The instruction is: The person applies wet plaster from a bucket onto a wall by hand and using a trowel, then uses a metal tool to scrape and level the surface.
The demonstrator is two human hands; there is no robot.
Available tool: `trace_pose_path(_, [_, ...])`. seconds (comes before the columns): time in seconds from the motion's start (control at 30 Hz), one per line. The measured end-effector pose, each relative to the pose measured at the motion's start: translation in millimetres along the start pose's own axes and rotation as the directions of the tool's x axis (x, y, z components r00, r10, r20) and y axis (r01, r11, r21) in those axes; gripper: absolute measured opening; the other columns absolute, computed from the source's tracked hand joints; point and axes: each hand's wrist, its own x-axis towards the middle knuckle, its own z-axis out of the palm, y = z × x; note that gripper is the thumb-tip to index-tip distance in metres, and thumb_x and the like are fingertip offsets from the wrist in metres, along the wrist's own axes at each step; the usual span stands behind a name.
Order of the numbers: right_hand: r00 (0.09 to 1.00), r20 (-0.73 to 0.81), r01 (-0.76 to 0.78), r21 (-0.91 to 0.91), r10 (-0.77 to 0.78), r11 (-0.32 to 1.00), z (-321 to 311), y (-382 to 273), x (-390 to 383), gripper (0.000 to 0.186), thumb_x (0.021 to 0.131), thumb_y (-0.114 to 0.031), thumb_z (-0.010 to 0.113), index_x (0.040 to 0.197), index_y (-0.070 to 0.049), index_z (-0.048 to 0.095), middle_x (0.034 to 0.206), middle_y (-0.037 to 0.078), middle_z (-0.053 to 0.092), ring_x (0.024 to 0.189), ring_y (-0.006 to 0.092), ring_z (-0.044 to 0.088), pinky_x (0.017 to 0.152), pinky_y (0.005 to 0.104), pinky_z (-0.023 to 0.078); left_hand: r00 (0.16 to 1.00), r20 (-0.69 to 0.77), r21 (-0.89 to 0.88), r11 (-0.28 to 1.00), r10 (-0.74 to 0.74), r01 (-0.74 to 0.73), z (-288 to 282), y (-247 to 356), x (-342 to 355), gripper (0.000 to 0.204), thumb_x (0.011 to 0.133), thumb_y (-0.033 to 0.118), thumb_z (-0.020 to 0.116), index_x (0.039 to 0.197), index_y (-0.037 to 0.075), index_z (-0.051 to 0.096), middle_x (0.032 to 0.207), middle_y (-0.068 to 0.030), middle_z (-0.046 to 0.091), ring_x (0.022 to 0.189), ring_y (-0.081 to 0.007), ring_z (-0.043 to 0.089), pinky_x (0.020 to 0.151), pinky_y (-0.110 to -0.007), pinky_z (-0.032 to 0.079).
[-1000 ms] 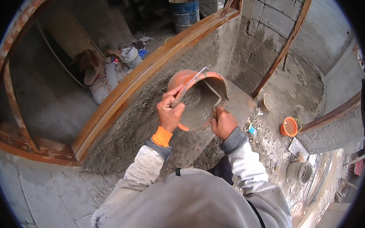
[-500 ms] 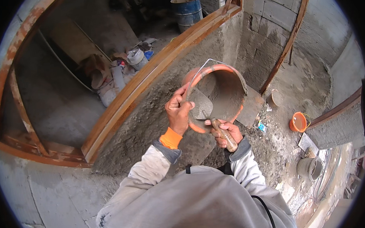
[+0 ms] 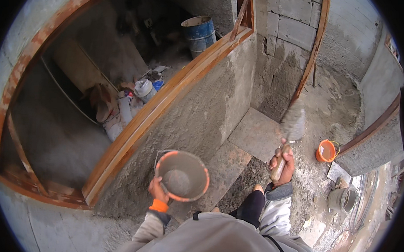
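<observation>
My left hand is closed on the left rim of a cement-smeared orange bucket. The bucket tilts so that I see down to its grey, mortar-coated bottom, and its wire handle hangs at the upper left. Out to the right, my right hand grips a trowel by its wooden handle. The trowel blade points away from me, grey with mortar and blurred by motion. To the left of the trowel and beyond the bucket stands a low wall with a rough mortar coat.
A wooden frame tops the low wall; a blue drum stands behind it. Flat boards lie along the wall's foot. At right are a small orange bucket, a grey bucket and a wooden post.
The bucket has moved down and left in my left hand. My right hand has lifted the trowel out of the bucket and swung it right, away from it.
</observation>
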Motion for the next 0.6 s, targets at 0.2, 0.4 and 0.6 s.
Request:
trace_pose_path(0.2, [0.681, -0.405, 0.426, -0.459, -0.61, 0.78, -20, 13, 105, 0.048, 0.083, -0.006, 0.051, 0.128, 0.002, 0.038, 0.082, 0.009, 0.055, 0.051, 0.0128, 0.052, 0.045, 0.0239, 0.046, 0.98, -0.041, 0.117, 0.975, 0.197, -0.191, -41, 15, -45, 0.047, 0.072, 0.005, 0.05, 0.116, -0.008, 0.055, 0.109, -0.0138, 0.06, 0.097, -0.0234, 0.057, 0.087, -0.031, 0.043])
trace_pose_path(0.4, [0.919, 0.22, 0.295, -0.934, -0.328, 0.2, -67, 153, 285, 0.053, 0.079, -0.012, 0.061, 0.126, 0.005, 0.041, 0.116, 0.024, 0.054, 0.108, 0.0367, 0.052, 0.091, 0.0376, 0.041, 0.967, -0.164, 0.096, 0.978, 0.197, -0.183, 13, -14, -84, 0.044, 0.071, 0.002, 0.047, 0.113, -0.009, 0.056, 0.11, -0.0135, 0.06, 0.098, -0.021, 0.058, 0.087, -0.029, 0.043])
trace_pose_path(0.6, [0.579, 0.54, 0.285, -0.836, 0.611, 0.469, -81, 48, 122, 0.056, 0.076, -0.014, 0.062, 0.128, -0.001, 0.045, 0.116, 0.021, 0.057, 0.109, 0.0284, 0.055, 0.094, 0.0332, 0.041, 0.955, -0.159, 0.094, 0.967, 0.249, -0.236, 97, -40, -116, 0.025, 0.071, 0.001, 0.052, 0.095, -0.005, 0.059, 0.095, -0.0058, 0.062, 0.084, -0.0143, 0.056, 0.078, -0.027, 0.044])
